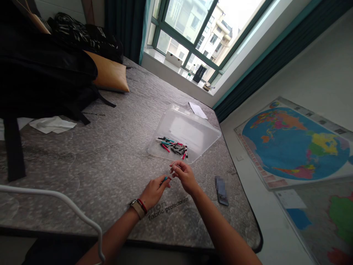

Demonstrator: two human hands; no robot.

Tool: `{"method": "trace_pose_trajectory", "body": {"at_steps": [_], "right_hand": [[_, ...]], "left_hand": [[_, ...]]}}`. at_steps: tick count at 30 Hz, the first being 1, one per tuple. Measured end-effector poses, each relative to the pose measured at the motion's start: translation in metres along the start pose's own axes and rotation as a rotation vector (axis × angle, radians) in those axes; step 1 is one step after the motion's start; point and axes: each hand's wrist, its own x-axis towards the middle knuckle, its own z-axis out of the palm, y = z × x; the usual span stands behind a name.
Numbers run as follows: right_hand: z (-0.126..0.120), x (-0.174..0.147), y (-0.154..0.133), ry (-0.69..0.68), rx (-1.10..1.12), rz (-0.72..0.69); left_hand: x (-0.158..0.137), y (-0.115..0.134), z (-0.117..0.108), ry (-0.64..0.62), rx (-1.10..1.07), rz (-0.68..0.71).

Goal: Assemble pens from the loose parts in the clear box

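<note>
In the head view my left hand (153, 192) is closed round a teal pen (165, 179), whose end shows between thumb and fingers. Just right of it and slightly higher, my right hand (184, 177) has its fingertips pinched together. Something small may be between them, but I cannot make it out. The two hands are close together above the mattress. Beyond them lies a clear plastic tray (202, 138). A loose heap of pens (175, 146) in black, red, teal and white lies in its near left part.
A phone (221, 190) lies to the right on the mattress (110, 165). White paper (198, 110) is behind the tray. At the left are a black backpack (46, 73), a tan pouch (110, 71) and a crumpled tissue (52, 124). A white metal rail (55, 193) curves at lower left.
</note>
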Motion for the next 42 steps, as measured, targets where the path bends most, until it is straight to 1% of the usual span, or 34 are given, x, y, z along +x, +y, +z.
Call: {"method": "trace_pose_trajectory", "body": {"at_steps": [5,16,22,32,38,42], "right_hand": [[-0.002,-0.001,0.000,0.000,-0.024,0.004],[0.001,-0.007,0.002,0.038,0.011,0.030],[0.001,-0.005,0.001,0.061,-0.022,0.039],[0.003,-0.011,0.004,0.037,-0.104,0.023],[0.005,-0.011,0.005,0.157,-0.067,-0.010],[0.012,-0.014,0.004,0.178,-0.053,0.001]], "left_hand": [[0.000,-0.002,0.001,0.000,0.002,0.002],[0.000,-0.001,0.001,0.010,0.027,-0.006],[0.000,0.000,0.001,0.007,0.031,-0.004],[0.001,0.000,0.001,0.004,0.037,-0.007],[0.000,-0.001,0.001,-0.005,0.037,-0.003],[-0.001,0.000,0.000,-0.002,0.042,-0.004]]}}
